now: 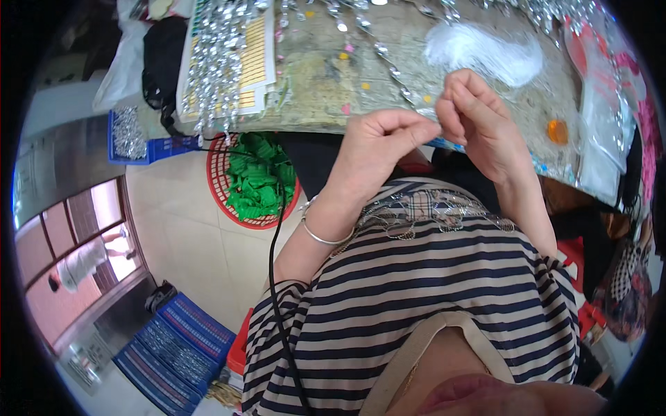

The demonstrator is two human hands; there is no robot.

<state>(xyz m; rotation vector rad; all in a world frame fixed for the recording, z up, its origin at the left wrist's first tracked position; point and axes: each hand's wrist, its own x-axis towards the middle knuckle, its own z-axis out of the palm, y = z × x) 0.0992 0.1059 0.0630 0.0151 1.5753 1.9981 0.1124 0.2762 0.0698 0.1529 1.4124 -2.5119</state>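
Two hands, left hand [378, 142] and right hand [472, 114], meet fingertip to fingertip, each grip pinching a thin silvery bead strand [388, 66] trailing over the far speckled surface [326, 83].

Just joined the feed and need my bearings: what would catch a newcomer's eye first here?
Both hands, the left hand and right hand, meet fingertip to fingertip over the table edge, pinching something too small to identify. Silver bead strands drape over the table's left part, and a red basket of green pieces sits on the floor below.
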